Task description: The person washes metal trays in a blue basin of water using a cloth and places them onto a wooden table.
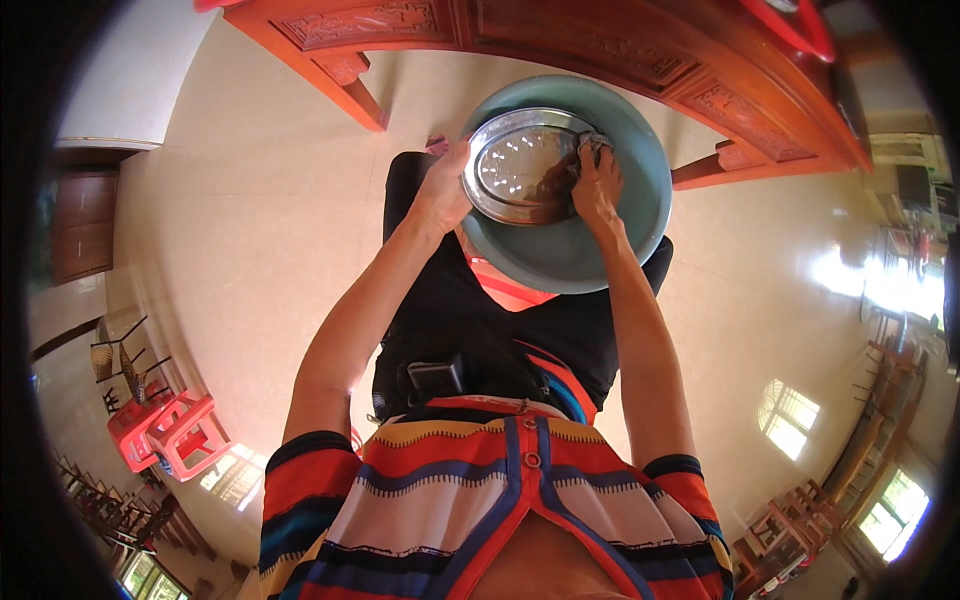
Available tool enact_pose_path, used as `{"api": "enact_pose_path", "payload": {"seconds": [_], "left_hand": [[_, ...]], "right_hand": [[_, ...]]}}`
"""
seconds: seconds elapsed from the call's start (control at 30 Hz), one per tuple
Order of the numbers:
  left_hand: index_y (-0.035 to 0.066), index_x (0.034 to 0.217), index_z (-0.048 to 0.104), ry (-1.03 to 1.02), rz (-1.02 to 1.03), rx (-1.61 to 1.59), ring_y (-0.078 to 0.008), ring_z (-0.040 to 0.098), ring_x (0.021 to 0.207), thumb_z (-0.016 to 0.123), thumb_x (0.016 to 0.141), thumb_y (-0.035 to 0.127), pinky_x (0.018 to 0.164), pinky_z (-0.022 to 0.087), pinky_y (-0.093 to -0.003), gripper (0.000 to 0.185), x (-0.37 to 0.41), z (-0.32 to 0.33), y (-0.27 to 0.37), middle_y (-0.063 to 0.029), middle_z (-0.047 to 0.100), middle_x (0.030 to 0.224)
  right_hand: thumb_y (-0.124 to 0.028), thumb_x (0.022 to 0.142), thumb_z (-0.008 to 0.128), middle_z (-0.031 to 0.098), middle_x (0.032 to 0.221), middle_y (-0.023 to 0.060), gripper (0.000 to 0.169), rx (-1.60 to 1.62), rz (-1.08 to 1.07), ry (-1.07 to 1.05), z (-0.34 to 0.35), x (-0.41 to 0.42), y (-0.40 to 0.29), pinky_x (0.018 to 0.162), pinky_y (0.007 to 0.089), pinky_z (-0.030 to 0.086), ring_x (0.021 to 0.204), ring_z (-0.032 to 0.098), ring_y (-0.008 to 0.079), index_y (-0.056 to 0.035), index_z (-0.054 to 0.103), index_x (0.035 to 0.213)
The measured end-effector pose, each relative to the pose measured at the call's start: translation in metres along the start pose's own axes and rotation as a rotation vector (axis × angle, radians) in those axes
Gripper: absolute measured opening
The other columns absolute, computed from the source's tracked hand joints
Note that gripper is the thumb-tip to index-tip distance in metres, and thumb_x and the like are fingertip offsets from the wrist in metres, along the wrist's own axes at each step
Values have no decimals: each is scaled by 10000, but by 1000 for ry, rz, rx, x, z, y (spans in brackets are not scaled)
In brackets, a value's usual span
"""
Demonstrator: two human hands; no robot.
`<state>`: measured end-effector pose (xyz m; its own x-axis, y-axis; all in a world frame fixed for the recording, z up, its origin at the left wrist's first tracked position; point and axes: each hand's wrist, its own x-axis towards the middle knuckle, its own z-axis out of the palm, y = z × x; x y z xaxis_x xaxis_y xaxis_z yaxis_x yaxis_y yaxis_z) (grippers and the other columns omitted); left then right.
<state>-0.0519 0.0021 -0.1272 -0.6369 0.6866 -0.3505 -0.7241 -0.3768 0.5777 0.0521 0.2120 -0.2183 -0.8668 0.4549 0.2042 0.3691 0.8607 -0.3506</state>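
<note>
An oval stainless steel tray (517, 166) with small shiny spots on its face is held over a grey-green plastic basin (637, 217). My left hand (448, 187) grips the tray by its left rim. Pressed against the tray's right side, my right hand (598, 184) holds a crumpled grey scouring pad (595, 142). The fingers partly cover the pad. The basin sits in front of my knees, and the tray hides part of its inside.
Just beyond the basin stands a carved reddish wooden table (570, 37), its legs reaching the tiled floor (247, 195). Red plastic stools (184, 435) stand at the far left. Wooden furniture (795, 525) lies at the lower right.
</note>
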Motion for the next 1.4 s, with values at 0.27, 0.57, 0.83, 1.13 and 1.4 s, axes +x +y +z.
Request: {"api": "enact_pose_path", "payload": {"seconds": [0.27,0.57,0.83,1.13,1.4], "left_hand": [[39,1247,433,20,-18,-4,-226,479,1144,421,950,272,984,374,-402,378,3,-2,-2,-100,509,1231],[38,1207,465,160,44,98,-193,520,1042,414,957,246,924,410,-377,329,3,1,-8,-75,547,1140],[-18,1267,408,50,-12,8,-215,478,1138,320,970,223,984,359,-350,393,8,-3,-9,-117,496,1243],[16,1256,428,-12,16,21,-212,492,1126,390,962,273,974,376,-389,393,11,-24,-11,-99,509,1239],[11,1249,432,38,-2,47,-227,489,1129,381,965,274,979,370,-401,390,9,-13,-11,-110,508,1235]], "right_hand": [[2,715,508,353,1300,280,563,264,-229,16,-8,3,-80,993,494,327,1173,365,464,-79,448,1269],[38,696,515,472,1115,174,479,500,-357,-95,-51,-57,-127,898,428,405,1033,473,377,-54,531,1166],[14,744,486,491,1073,174,383,83,-54,-321,-44,-54,-20,857,426,441,990,509,343,-47,510,1121],[7,725,496,439,1146,249,476,314,-284,-187,-54,-71,-119,943,428,381,1061,459,398,4,455,1200],[31,706,514,341,1259,297,586,286,-41,-195,-25,-60,-52,960,456,361,1123,399,471,-11,369,1273]]}}
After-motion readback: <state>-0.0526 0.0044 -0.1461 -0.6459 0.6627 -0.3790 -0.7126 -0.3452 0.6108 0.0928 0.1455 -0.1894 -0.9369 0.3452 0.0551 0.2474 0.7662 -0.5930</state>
